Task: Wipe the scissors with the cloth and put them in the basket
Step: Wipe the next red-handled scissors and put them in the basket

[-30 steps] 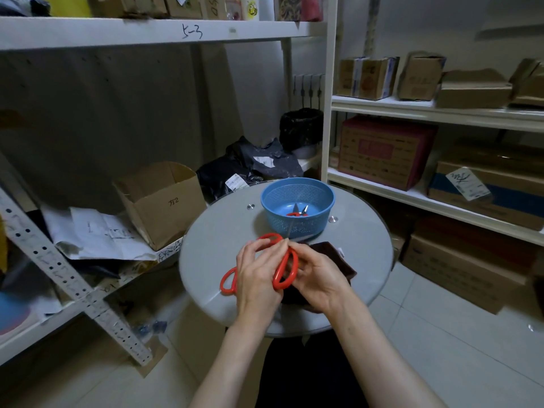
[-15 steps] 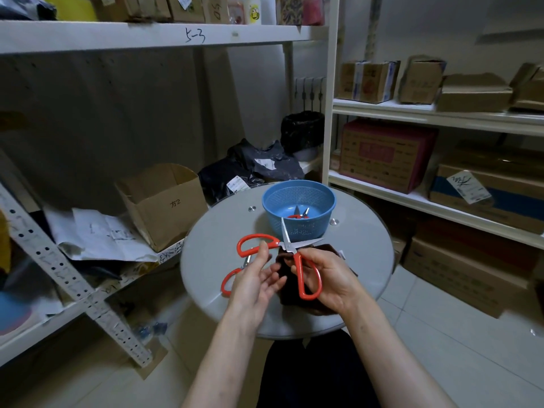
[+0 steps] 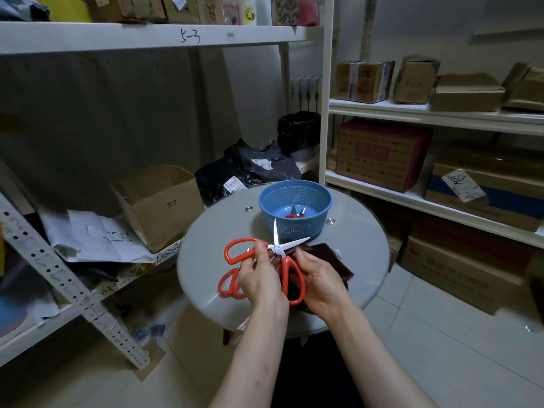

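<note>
A pair of red-handled scissors (image 3: 277, 248) is held above the table with its blades spread wide, one pointing up and one to the right. My left hand (image 3: 262, 279) pinches the upper left handle loop near the pivot. My right hand (image 3: 322, 275) grips the lower handle loop, just over the dark brown cloth (image 3: 331, 256) that lies on the table. The blue mesh basket (image 3: 319, 201) stands right behind the blades, with a small pair of red scissors (image 3: 295, 214) inside. A second red pair (image 3: 228, 285) lies on the table, partly under my left hand.
The round grey table (image 3: 212, 240) is small and stands between white shelves. An open cardboard box (image 3: 160, 201), papers and black bags sit on the left shelf. Cartons (image 3: 382, 154) fill the right shelves. Tiled floor shows to the right.
The scissors were closed in both hands a second ago. Their handles have been pulled apart and the blades now stand wide open in front of the basket.
</note>
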